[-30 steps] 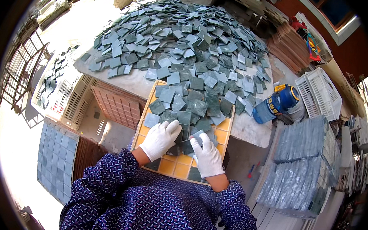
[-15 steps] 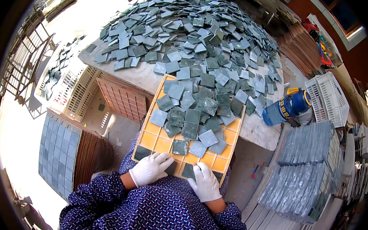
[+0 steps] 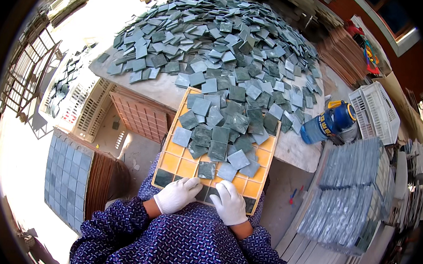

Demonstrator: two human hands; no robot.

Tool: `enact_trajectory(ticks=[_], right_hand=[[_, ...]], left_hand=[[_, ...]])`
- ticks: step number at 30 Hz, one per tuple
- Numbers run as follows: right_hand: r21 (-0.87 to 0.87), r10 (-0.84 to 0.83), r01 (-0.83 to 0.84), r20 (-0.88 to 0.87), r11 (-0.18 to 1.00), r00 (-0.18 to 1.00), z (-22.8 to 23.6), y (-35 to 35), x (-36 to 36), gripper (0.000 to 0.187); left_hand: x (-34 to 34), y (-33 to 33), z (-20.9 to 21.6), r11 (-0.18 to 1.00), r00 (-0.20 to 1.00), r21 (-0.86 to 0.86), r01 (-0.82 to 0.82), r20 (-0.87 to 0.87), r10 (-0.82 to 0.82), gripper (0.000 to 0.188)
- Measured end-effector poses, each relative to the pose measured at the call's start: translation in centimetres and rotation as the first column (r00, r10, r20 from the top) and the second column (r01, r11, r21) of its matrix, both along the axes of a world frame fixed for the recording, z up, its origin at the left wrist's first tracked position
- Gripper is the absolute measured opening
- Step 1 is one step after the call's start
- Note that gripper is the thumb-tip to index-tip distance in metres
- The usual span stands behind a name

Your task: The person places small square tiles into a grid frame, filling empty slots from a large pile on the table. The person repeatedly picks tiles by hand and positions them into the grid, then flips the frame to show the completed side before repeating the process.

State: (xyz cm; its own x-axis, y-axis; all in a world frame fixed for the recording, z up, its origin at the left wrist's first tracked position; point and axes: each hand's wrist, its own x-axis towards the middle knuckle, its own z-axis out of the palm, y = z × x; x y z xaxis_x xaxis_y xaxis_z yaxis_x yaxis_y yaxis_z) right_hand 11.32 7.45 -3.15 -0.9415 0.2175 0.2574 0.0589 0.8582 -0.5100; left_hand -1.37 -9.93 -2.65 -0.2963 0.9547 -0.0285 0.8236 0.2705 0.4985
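A yellow grid tray (image 3: 171, 149) with a light wooden rim rests tilted on my lap and against the table. Loose dark green-grey square stone tiles (image 3: 218, 150) lie heaped over its middle and far part. Along the near row sit several tiles, one a dark tile (image 3: 163, 178) in the left corner. My left hand (image 3: 178, 196), in a white glove, has curled fingers pressed together at the near row; what lies under them is hidden. My gloved right hand (image 3: 230, 204) has its thumb and fingers around a dark tile (image 3: 211, 194) in that row.
Beyond the tray a large pile of tiles (image 3: 217, 40) covers the table (image 3: 295, 154). At right stand a blue bottle (image 3: 326, 123), white crates (image 3: 375, 113) and wrapped tile stacks (image 3: 346, 188). At left are a stack of filled trays (image 3: 68, 176), a reddish grid tray (image 3: 137, 118) and white crates (image 3: 89, 105).
My right hand has shifted slightly left and up along the near row, and its fingers now bend over a tile there. My left hand's fingers have curled in more. The heaped tiles look the same.
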Motion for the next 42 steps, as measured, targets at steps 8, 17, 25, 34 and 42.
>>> enact_trajectory(ticks=[8,17,25,34,42], right_hand=[[0.255,-0.085,0.064,0.074,0.965,0.994,1.2,4.5,-3.2,0.041],[-0.246,-0.111,0.103,-0.019,0.964,0.994,2.1,5.1,-3.4,0.022],[-0.178,-0.047,0.050,0.024,0.983,0.999,-0.1,5.1,-3.3,0.020],[0.017,0.052,-0.054,0.094,0.998,0.994,0.2,3.5,-2.0,0.034],[0.306,-0.265,0.292,-0.126,0.906,0.956,1.1,5.4,-4.6,0.068]], left_hand=[[-2.2,3.4,2.2,0.970,0.972,0.079,-0.230,-0.020,0.233,0.057],[-4.6,3.2,0.6,0.980,0.992,0.167,-0.109,0.076,0.098,0.046],[-4.6,3.4,1.1,0.986,0.986,0.125,-0.109,0.143,0.091,0.053],[-3.9,3.1,0.5,0.996,0.998,0.075,-0.052,0.028,0.050,0.041],[-7.0,4.0,2.3,0.885,0.900,0.301,-0.354,-0.148,0.411,0.055]])
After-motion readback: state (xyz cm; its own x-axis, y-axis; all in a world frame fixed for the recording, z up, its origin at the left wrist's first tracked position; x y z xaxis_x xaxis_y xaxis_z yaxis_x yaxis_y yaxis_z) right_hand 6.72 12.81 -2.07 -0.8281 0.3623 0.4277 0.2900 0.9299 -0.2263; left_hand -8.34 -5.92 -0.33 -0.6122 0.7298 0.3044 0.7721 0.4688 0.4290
